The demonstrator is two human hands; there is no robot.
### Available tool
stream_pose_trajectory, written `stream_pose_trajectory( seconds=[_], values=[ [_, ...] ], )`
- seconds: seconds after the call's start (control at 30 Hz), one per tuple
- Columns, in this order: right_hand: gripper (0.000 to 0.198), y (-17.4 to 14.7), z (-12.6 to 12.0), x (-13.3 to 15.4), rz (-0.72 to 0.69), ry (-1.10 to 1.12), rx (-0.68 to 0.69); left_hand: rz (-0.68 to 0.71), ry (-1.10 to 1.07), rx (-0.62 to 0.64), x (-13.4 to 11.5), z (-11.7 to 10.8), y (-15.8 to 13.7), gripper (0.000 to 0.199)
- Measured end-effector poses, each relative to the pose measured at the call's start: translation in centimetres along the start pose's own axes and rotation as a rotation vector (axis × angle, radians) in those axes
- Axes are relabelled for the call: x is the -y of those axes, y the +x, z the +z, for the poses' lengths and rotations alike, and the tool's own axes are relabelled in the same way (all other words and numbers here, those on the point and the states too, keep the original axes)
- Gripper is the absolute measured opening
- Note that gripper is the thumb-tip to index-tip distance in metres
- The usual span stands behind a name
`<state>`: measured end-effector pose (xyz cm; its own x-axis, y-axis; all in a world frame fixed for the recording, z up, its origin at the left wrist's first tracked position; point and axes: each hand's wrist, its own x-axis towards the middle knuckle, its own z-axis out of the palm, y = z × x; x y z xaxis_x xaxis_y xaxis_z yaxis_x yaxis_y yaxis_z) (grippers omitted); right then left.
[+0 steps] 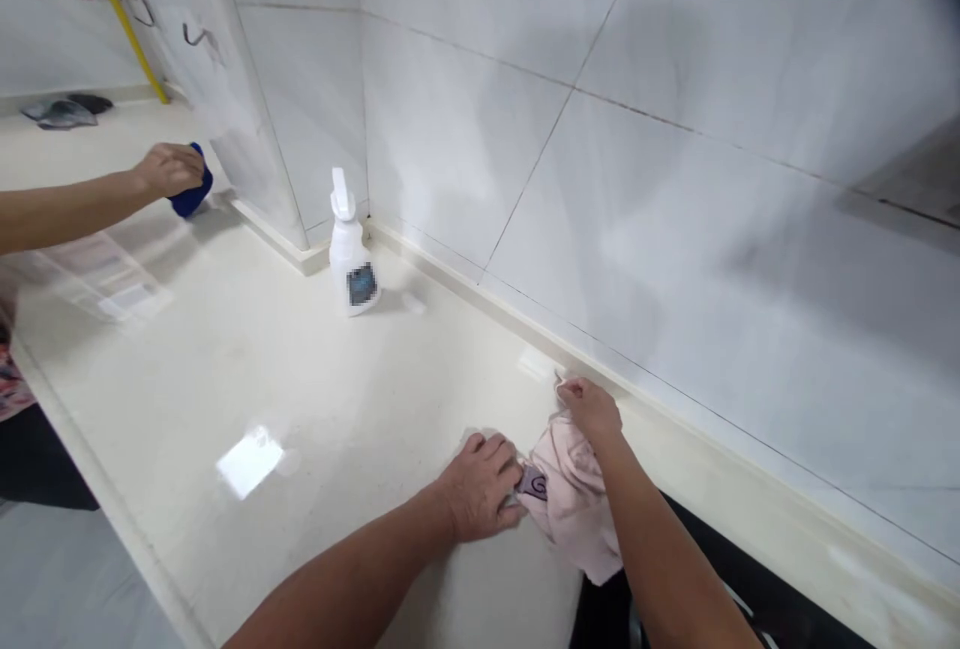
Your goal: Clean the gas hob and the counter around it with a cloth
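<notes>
A pale pink cloth lies bunched on the cream counter, its near part hanging over a black surface. One edge has a purple patterned band. My left hand rests low on the counter, its fingers curled over the banded edge of the cloth. Beyond it, beside the wall, my right hand pinches the far corner of the cloth between thumb and fingers. A thin tip pokes out past those fingers. The palms of both hands are hidden.
A white spray bottle stands upright by the wall corner. At the left, another person's hand holds a blue cloth on the cream counter. Grey and dark cloths lie farther back. A black surface adjoins the counter.
</notes>
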<state>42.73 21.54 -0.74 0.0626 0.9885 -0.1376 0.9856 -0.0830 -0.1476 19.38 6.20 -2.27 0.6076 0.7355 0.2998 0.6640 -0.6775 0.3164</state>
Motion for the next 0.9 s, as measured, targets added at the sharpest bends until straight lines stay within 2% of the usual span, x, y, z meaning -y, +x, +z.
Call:
stream_pose_trajectory(
  seconds=[0.1,0.3,0.47,0.57,0.67,0.77,0.83,0.9],
  values=[
    [0.031,0.6,0.0,0.6,0.028,-0.016,0.016,0.005,-0.003,-0.005,0.0,0.0,0.0,0.041],
    [0.023,-0.9,0.4,1.0,-0.116,-0.028,0.08,0.009,-0.01,-0.024,0.0,0.1,-0.1,0.044],
    [0.031,1.8,-0.2,1.2,-0.103,-0.03,-0.007,0.007,-0.016,-0.024,0.0,0.2,-0.2,0.044],
    [0.034,1.2,0.1,1.5,-0.11,-0.026,-0.051,0.002,-0.02,-0.023,0.0,0.2,-0.2,0.042],
    [0.033,-2.1,1.2,2.7,-0.211,-0.016,-0.061,0.001,-0.026,-0.025,0.1,0.1,-0.2,0.042],
    [0.032,-4.2,2.8,5.4,-0.379,0.007,-0.059,-0.005,-0.034,-0.019,0.1,0.1,-0.1,0.042],
    [0.03,-3.2,3.5,7.2,-0.474,0.028,-0.065,-0.021,-0.039,-0.013,0.1,0.1,0.0,0.043],
    [0.029,-0.7,3.5,8.0,-0.525,0.052,-0.077,-0.032,-0.044,-0.005,0.2,0.2,0.0,0.044]
  ],
)
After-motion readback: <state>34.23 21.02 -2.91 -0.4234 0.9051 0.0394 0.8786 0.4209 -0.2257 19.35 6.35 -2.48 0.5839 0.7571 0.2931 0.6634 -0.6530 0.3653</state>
